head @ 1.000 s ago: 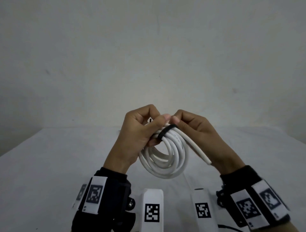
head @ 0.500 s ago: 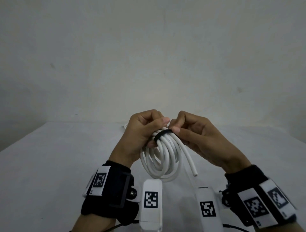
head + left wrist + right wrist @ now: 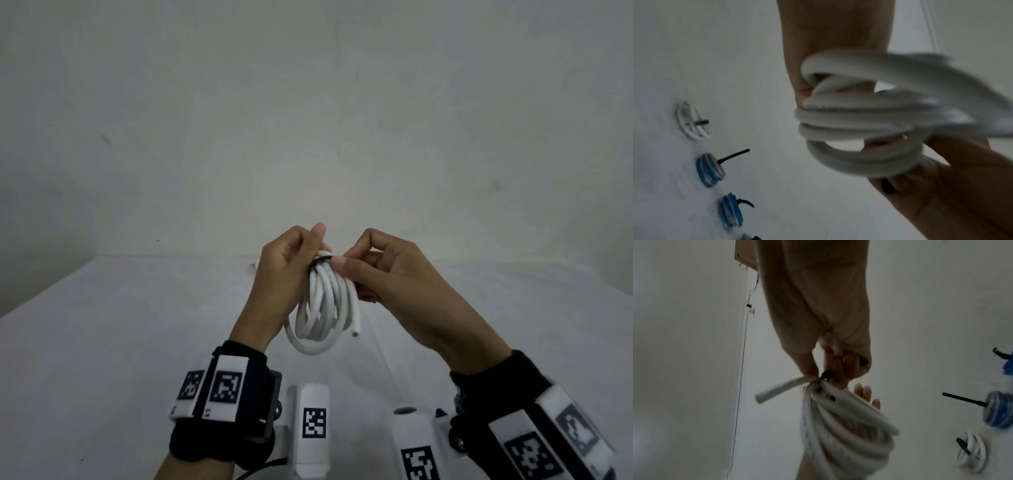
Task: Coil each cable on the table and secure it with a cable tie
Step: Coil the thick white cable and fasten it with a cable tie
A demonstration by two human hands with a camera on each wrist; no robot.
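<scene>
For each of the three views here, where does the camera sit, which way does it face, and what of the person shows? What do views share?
Head: worn on the head, facing forward and down over the table; shows left hand, right hand, both wristbands, white cable coil with black tie.
Left wrist: looks along the left hand at the coil; tied coils lie beyond.
Right wrist: looks along the right hand pinching the tie.
Shared: all show the held coil; both wrist views show tied coils on the table.

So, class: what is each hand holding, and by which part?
Left hand grips the white cable coil at its top; right hand pinches the black cable tie there.
</scene>
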